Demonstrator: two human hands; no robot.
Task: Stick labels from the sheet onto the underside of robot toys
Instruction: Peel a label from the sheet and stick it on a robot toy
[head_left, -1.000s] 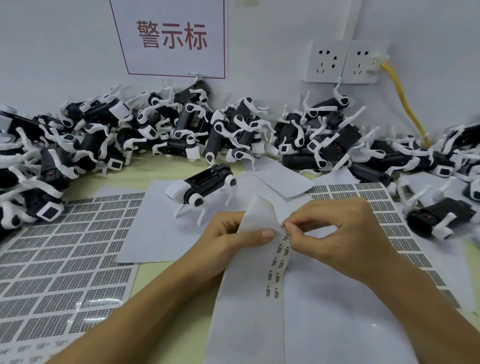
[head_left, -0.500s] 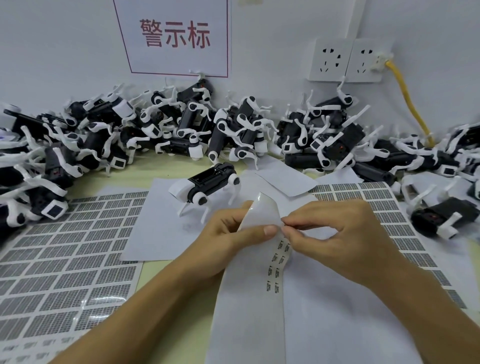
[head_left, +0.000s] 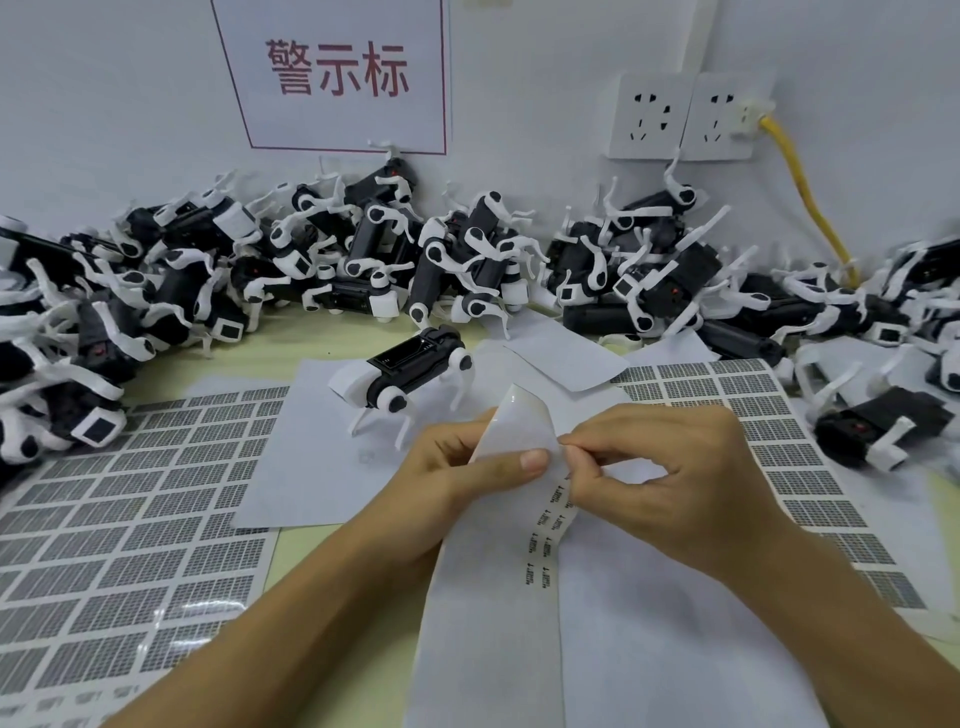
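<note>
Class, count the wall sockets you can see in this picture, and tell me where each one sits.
2. The left socket and the right socket sit side by side on the wall at upper right; the right one has a yellow cable plugged in.

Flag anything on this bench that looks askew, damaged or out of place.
Nothing looks damaged. The toys lie tumbled in a heap along the wall, legs every way, while one toy stands alone on a loose sheet. The strip that both hands hold curls over at its top.
</note>
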